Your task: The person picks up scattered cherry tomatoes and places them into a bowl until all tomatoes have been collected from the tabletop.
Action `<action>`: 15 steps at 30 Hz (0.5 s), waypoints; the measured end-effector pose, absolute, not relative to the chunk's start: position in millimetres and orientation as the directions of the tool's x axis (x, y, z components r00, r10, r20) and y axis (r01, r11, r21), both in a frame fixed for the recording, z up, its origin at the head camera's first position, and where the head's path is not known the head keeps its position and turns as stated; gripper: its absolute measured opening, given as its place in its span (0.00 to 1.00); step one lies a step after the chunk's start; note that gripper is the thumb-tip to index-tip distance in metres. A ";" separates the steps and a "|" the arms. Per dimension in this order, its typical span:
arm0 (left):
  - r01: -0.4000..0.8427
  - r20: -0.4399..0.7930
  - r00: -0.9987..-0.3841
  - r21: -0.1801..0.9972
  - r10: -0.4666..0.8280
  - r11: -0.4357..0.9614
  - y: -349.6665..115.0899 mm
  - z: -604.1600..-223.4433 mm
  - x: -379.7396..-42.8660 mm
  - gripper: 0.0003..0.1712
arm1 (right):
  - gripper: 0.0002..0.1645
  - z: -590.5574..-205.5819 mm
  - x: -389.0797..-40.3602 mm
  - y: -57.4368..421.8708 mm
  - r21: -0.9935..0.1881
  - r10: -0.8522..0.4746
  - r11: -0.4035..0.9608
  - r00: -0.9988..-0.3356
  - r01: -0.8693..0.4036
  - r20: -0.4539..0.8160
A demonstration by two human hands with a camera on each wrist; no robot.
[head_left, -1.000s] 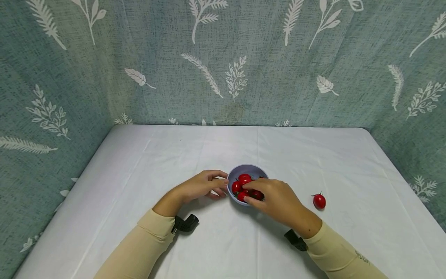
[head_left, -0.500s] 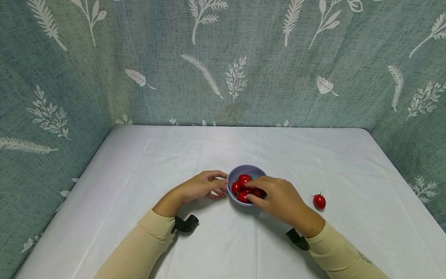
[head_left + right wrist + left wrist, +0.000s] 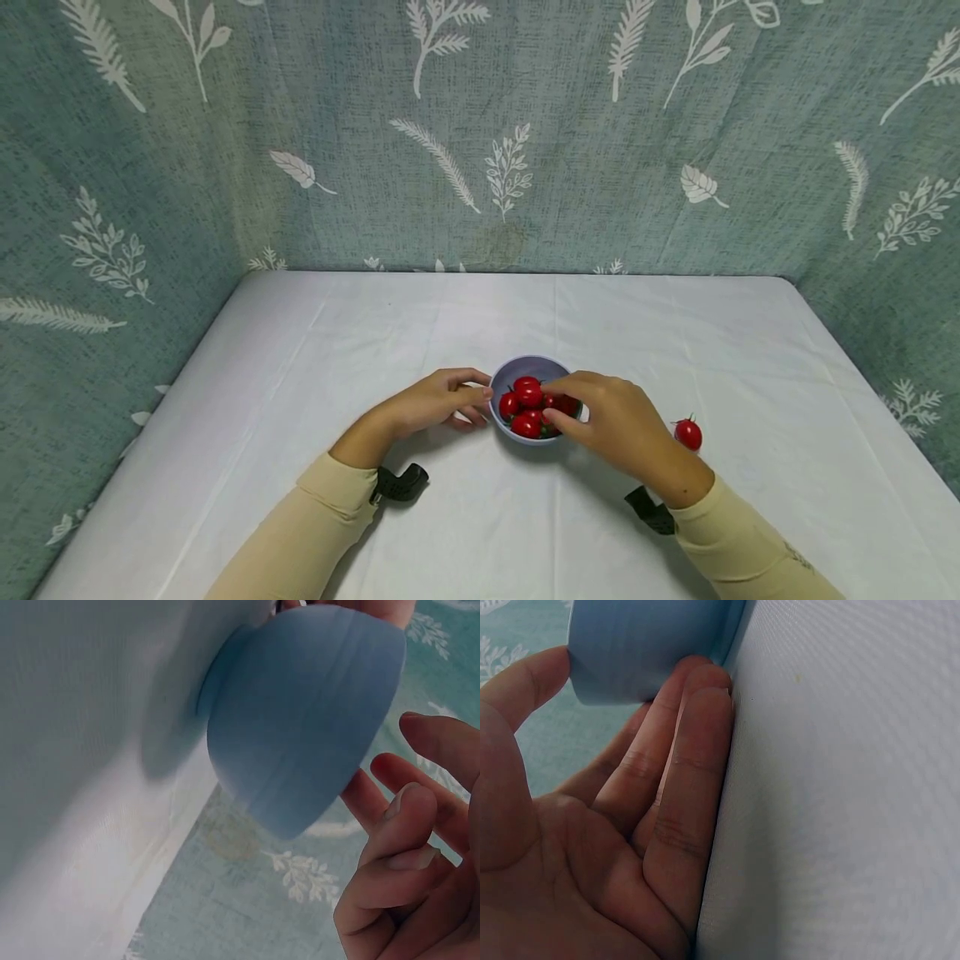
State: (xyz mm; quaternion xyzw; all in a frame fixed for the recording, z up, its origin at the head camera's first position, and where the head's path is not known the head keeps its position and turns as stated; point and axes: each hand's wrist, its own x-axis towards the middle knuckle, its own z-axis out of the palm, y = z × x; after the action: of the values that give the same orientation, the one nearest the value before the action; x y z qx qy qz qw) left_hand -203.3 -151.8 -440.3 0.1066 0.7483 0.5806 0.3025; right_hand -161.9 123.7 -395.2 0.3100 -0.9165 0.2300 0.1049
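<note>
A small lavender-blue bowl stands upright on the white-covered table, holding several cherry tomatoes. At its left side my left hand touches the bowl with its thumb and fingertips. In the left wrist view the fingers lie almost straight along the cloth, tips at the bowl's wall. My right hand is over the bowl's right rim, thumb and index finger spread apart above the tomatoes. The right wrist view has these fingertips beside the bowl's outer wall, with nothing seen between them.
One more cherry tomato with a green stem lies on the table to the right, close by my right wrist. Black wrist cameras sit under both cuffs. A green leaf-patterned cloth hangs behind the table and at both sides.
My right hand has drawn back slightly to the right and up from among the tomatoes, its thumb and index finger parting. The left hand and the bowl stay in place.
</note>
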 end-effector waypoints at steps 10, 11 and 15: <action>-0.191 -0.328 -0.793 0.934 0.513 0.303 -150.0 -442.6 -203.6 0.27 | 0.18 -387.6 -160.0 140.8 -0.341 -0.481 0.719 -0.788 -0.605 0.383; -0.190 -0.326 -0.793 0.935 0.515 0.300 -150.6 -442.2 -203.4 0.27 | 0.18 -387.0 -159.6 142.2 -0.341 -0.478 0.725 -0.793 -0.599 0.378; -0.185 -0.318 -0.794 0.938 0.517 0.292 -153.3 -440.8 -202.4 0.27 | 0.18 -385.5 -156.3 148.4 -0.335 -0.458 0.753 -0.816 -0.567 0.352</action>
State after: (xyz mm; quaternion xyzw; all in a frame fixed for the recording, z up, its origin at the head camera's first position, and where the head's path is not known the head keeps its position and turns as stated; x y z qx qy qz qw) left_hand -202.4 -153.3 -440.8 0.1113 0.7455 0.5844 0.3006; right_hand -156.3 148.4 -385.5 0.2763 -0.9277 0.2177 0.1250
